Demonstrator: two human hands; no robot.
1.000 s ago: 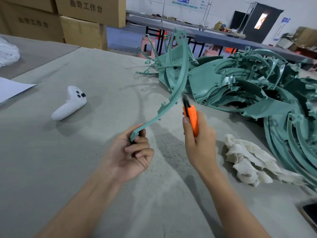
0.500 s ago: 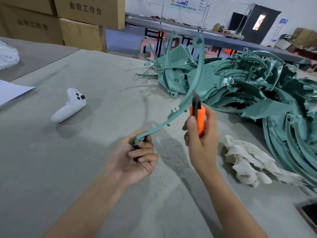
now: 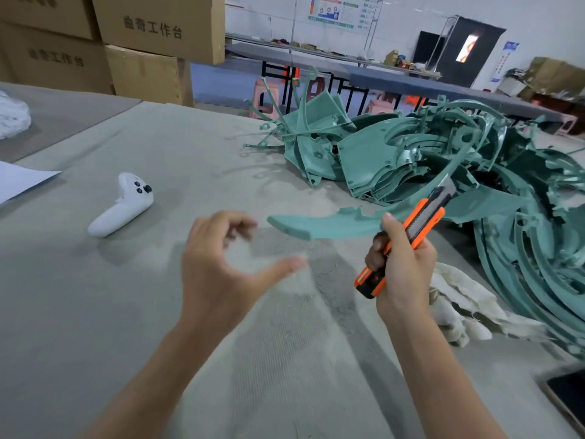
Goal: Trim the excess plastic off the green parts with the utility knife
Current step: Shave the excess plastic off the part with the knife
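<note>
A long curved green part (image 3: 332, 224) hangs level above the grey table (image 3: 95, 312), its broad tip pointing left. My left hand (image 3: 221, 274) is just below and left of that tip, fingers spread and loosely curved, holding nothing. My right hand (image 3: 402, 274) grips an orange utility knife (image 3: 424, 217) with the blade end pointing up and right. The part's far end runs behind the knife toward the heap of green parts (image 3: 411, 153). My right thumb lies against the part; whether that hand holds it I cannot tell.
A white game controller (image 3: 123, 207) lies to the left, with a paper sheet (image 3: 19, 180) at the left edge. A crumpled white cloth (image 3: 459, 305) sits beside my right wrist. A phone (image 3: 566, 397) is at the lower right. Cardboard boxes (image 3: 158, 26) stand behind.
My left hand has let go of the curved part's end and opened. The part has swung from upright down to level and moved right. The knife now points up and right.
</note>
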